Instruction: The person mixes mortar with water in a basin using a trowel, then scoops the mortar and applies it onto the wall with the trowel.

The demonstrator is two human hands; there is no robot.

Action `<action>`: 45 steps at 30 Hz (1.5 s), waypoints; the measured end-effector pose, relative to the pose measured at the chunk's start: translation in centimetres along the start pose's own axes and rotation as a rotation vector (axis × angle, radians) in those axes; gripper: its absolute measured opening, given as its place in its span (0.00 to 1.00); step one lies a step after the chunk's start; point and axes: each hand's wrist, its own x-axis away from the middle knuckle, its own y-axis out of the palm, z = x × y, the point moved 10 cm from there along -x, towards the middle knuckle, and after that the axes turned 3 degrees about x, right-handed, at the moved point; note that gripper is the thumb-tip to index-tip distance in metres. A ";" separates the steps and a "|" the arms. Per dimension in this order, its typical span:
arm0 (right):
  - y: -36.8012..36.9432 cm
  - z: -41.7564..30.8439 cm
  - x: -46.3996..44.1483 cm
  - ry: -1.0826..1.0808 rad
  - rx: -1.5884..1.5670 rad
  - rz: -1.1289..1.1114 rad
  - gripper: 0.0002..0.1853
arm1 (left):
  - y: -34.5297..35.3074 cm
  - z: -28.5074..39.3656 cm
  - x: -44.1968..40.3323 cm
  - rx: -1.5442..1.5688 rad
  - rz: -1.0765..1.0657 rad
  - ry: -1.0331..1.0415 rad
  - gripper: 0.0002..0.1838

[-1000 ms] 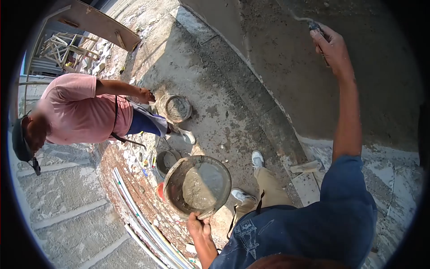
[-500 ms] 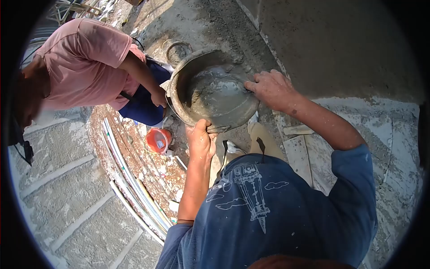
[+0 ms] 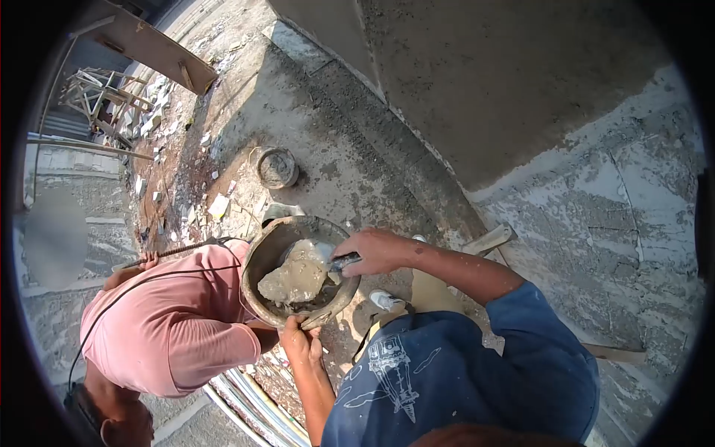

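Note:
A round basin (image 3: pixel 255 292) with grey wet mortar (image 3: pixel 299 274) in it is at the centre. My left hand (image 3: pixel 302 344) grips the near rim of the basin with its fingers closed. My right hand (image 3: pixel 372 252) is at the basin's right side, closed around the dark handle of a trowel (image 3: pixel 344 261). The trowel's blade is partly hidden at the mortar. Left of the basin a co-worker in a pink shirt (image 3: pixel 175 328) bends over, one arm reaching under the basin's edge.
A bucket of mortar (image 3: pixel 277 168) stands on the ground beyond the basin. A plastered wall (image 3: pixel 491 82) rises at the upper right. Long pipes (image 3: pixel 253 406) lie at the bottom left. A wooden board (image 3: pixel 141 41) and rubble are at the upper left.
The co-worker has bent down lower. The mortar now forms a raised heap in the basin. My right hand has moved left over the basin's rim, and the view has shifted.

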 end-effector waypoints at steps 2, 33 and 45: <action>-1.7 3.7 -1.1 -0.093 -0.181 -0.063 0.21 | -1.0 -1.3 0.2 0.011 -0.004 -0.020 0.03; 2.7 -1.0 0.0 0.069 0.608 -0.044 0.23 | 4.1 0.5 0.8 0.009 -0.108 0.178 0.24; 6.6 8.6 -2.2 0.027 -0.148 -0.100 0.23 | -10.8 -1.9 -4.4 -0.107 0.243 0.015 0.06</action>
